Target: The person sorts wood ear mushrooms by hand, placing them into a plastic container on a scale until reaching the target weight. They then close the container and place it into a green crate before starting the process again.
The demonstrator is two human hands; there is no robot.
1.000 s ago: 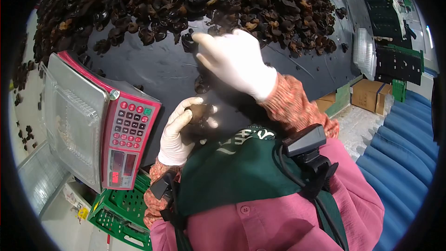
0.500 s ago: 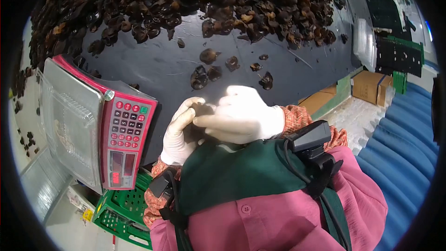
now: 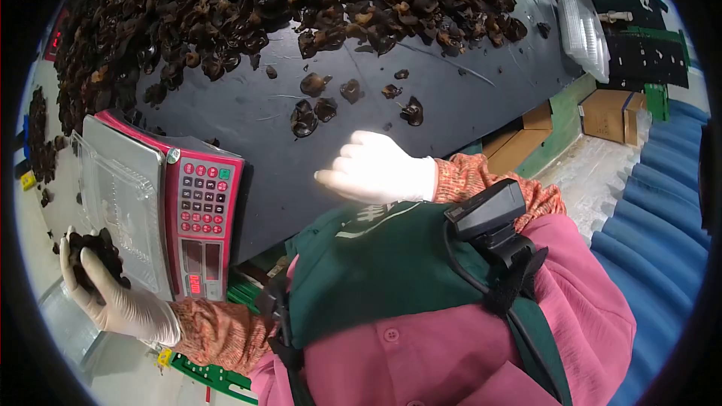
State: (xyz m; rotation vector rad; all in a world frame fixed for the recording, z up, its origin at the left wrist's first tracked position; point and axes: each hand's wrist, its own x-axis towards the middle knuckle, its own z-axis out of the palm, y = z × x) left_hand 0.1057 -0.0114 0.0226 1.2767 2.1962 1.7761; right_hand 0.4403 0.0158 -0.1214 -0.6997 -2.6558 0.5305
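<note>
My left hand (image 3: 113,297), in a white glove, holds a clump of dark mushroom pieces (image 3: 99,259) beside the scale's left end. A clear plastic tray (image 3: 124,188) lies on the metal plate of the red scale (image 3: 201,203). My right hand (image 3: 376,169), also gloved, hovers over the near edge of the dark table with its fingers curled; whatever they might hold is not visible. Several loose pieces (image 3: 304,118) lie just beyond it on the dark surface.
A large heap of dark mushrooms (image 3: 301,0) covers the far part of the dark table (image 3: 263,158). Stacked clear trays (image 3: 583,37) stand at the right edge. A cardboard box (image 3: 605,116) is on the right, and a green crate (image 3: 214,376) at lower left.
My left hand has moved from beside my right hand to the far left, past the scale, carrying dark pieces. My right hand has shifted slightly left and up. The view has turned a little.
</note>
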